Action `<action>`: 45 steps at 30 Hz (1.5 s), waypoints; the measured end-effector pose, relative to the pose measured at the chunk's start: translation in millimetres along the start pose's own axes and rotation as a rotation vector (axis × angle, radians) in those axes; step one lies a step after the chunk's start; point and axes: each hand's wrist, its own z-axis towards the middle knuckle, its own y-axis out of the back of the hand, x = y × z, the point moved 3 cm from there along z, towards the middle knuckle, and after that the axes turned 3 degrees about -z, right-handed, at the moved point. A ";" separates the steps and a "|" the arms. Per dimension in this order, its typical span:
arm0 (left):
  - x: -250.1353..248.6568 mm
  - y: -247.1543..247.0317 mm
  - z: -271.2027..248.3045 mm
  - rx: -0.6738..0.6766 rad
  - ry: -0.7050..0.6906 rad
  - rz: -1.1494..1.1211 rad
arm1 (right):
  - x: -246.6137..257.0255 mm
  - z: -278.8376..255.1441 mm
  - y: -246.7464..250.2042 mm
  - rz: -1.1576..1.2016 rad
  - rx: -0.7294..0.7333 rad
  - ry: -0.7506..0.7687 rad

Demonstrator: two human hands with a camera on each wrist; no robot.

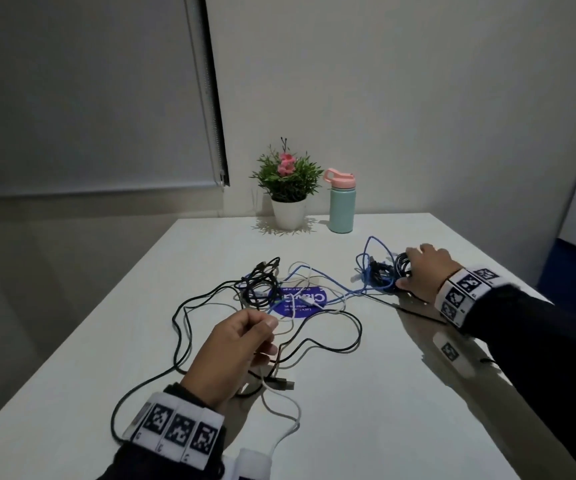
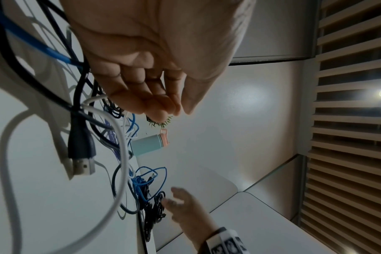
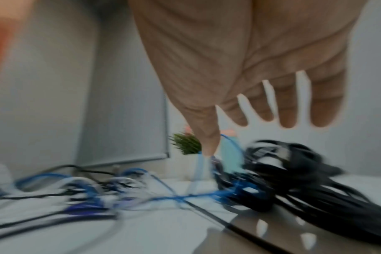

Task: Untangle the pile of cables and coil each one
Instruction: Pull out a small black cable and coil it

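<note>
A loose tangle of black, white and blue cables (image 1: 266,289) lies spread over the middle of the white table (image 1: 383,393). My left hand (image 1: 269,332) is held over its near side with curled fingers, gripping a white cable (image 1: 279,403) and a black cable. The black cable's USB plug (image 2: 82,165) hangs below the hand. At the right, my right hand (image 1: 405,267) is over a coiled black bundle (image 1: 401,261) snarled with a blue cable (image 1: 373,268). Its fingers (image 3: 294,120) are straight and spread. The right wrist view is blurred.
A round blue sticker (image 1: 297,303) lies under the tangle. A potted plant (image 1: 288,188) and a mint bottle with a pink cap (image 1: 341,202) stand at the table's far edge by the wall. Bare tabletop lies front right.
</note>
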 end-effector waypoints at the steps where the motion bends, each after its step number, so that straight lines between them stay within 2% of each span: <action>1: -0.3 0.8 0.3 -0.023 -0.004 -0.008 | 16.8 -12.0 8.0 0.037 -0.062 0.127; 2: -0.9 0.7 0.1 -0.040 -0.009 -0.020 | 37.0 -26.0 14.6 0.092 -0.076 0.285; 4: -2.7 -0.2 -0.6 -0.056 -0.013 -0.043 | 81.3 -61.4 18.7 0.208 0.058 0.564; 6: -5.1 -1.9 -2.7 -0.045 -0.007 -0.060 | 121.2 -92.3 9.5 0.203 0.251 0.699; 9: -8.9 -2.8 -5.2 -0.019 -0.017 -0.077 | 154.8 -110.1 0.5 0.055 0.317 0.802; 11: -11.5 -2.5 -6.1 0.001 -0.035 -0.067 | 156.7 -110.7 11.1 0.159 0.291 0.797; 12: -12.9 -2.4 -6.5 0.021 -0.044 -0.043 | 152.9 -109.8 19.3 0.316 0.285 0.772; 16: -17.2 -3.4 -9.7 0.162 -0.123 0.198 | 122.8 -112.8 52.5 1.345 0.285 0.557; 18: -17.2 -4.0 -11.7 0.176 -0.187 0.434 | 106.6 -118.7 64.7 1.711 0.243 0.523; 20: -18.1 -1.7 -10.7 0.117 -0.233 0.490 | 87.4 -121.5 76.1 1.983 0.142 0.502; 22: -18.8 7.0 -7.2 0.021 -0.237 0.422 | 64.6 -120.0 83.4 2.176 0.013 0.455; 25: -23.2 21.4 -2.5 -0.119 -0.223 0.310 | 32.6 -112.7 84.3 2.327 -0.112 0.352; 29: -45.1 27.6 2.8 -0.233 -0.282 0.179 | 7.2 -96.0 75.1 2.215 -0.196 0.190; 33: -86.0 16.7 13.6 -0.100 -0.280 -0.365 | -3.0 -74.2 66.5 1.952 -0.248 0.070; 37: -135.2 -9.0 19.9 0.065 -0.355 -0.559 | 3.0 -60.5 64.9 1.461 -0.233 0.075; 38: -145.9 -15.1 20.0 0.119 -0.385 -0.536 | 3.5 -60.4 69.5 1.282 -0.248 0.070; 40: -160.9 -25.8 16.3 0.201 -0.468 -0.316 | 6.4 -68.1 87.4 0.991 -0.368 0.098; 42: -165.1 -37.8 9.2 0.274 -0.553 0.000 | 23.3 -87.7 116.5 0.889 -0.550 0.339; 43: -163.7 -45.0 5.3 0.318 -0.582 0.107 | 39.2 -101.0 130.4 0.863 -0.556 0.483; 45: -160.5 -55.8 0.5 0.387 -0.640 0.166 | 71.2 -121.2 148.1 0.840 -0.395 0.673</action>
